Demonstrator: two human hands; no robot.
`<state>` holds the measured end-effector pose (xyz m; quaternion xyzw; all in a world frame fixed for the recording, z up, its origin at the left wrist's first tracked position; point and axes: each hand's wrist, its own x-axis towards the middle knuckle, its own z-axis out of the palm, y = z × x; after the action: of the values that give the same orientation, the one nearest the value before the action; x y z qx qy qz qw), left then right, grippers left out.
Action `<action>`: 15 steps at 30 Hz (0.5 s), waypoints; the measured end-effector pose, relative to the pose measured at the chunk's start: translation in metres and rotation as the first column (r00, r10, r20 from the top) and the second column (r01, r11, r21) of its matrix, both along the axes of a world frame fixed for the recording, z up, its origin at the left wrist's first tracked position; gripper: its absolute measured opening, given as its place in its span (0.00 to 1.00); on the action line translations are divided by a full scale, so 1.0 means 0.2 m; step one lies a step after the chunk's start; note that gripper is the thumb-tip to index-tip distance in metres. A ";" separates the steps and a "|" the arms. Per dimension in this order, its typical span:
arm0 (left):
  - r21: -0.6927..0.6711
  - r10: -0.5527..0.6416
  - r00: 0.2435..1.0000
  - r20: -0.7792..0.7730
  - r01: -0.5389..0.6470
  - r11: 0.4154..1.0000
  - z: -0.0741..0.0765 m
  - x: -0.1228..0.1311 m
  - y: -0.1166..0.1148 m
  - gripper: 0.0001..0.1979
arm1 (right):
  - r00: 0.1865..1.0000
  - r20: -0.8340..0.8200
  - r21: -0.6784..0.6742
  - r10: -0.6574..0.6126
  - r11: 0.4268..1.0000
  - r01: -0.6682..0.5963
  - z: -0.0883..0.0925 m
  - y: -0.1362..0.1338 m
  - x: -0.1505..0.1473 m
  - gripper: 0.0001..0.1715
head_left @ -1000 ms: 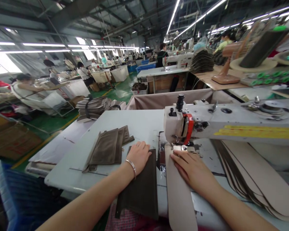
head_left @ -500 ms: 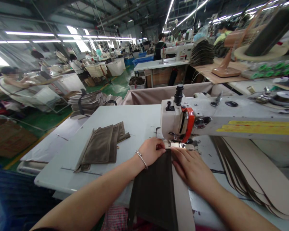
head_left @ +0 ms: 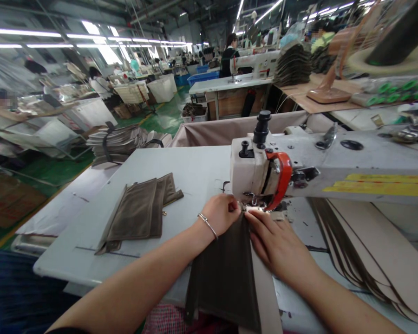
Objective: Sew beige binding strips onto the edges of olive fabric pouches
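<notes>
A dark brown fabric panel (head_left: 226,273) with a beige strip (head_left: 264,287) along its right side runs from my lap up to the sewing machine (head_left: 251,171). My left hand (head_left: 220,215) pinches the panel's far left edge, close beside the presser foot (head_left: 244,207). Flat on the strip lies my right hand (head_left: 280,239), fingers stretched toward the needle area and pressing the seam from the right. The needle itself is too small to make out. A silver bracelet (head_left: 208,225) circles my left wrist.
Stitched brown fabric pieces (head_left: 134,208) lie left on the white table (head_left: 184,162). Long beige pieces with rounded ends (head_left: 379,250) are stacked under the machine arm. Bundled pieces (head_left: 114,141) stand beyond the table. Co-workers sit farther back, one person (head_left: 229,55) at another machine.
The view has shifted slightly to the right. Both hands stay beside the presser foot, and the left fingertips sit a little nearer to it, curled tighter.
</notes>
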<state>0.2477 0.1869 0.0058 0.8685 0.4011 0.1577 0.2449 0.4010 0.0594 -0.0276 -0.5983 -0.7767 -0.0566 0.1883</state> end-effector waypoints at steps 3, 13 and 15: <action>0.022 0.018 1.000 -0.006 -0.018 1.000 0.00 0.01 -0.01 0.06 | 1.000 0.002 -0.002 -0.003 1.000 0.003 0.00 0.00 0.00 0.28; 0.097 -0.008 0.999 -0.040 0.012 0.995 0.00 0.03 0.00 0.06 | 1.000 0.003 -0.012 0.009 1.000 -0.009 0.01 0.01 0.01 0.26; 0.130 -0.044 0.997 -0.056 0.051 0.990 0.03 -0.01 -0.04 0.04 | 1.000 -0.003 -0.021 0.013 1.000 -0.013 0.01 0.00 0.01 0.25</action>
<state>0.2453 0.1795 0.0121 0.8959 0.3755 0.1547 0.1804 0.4031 0.0601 -0.0257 -0.5953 -0.7809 -0.0463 0.1838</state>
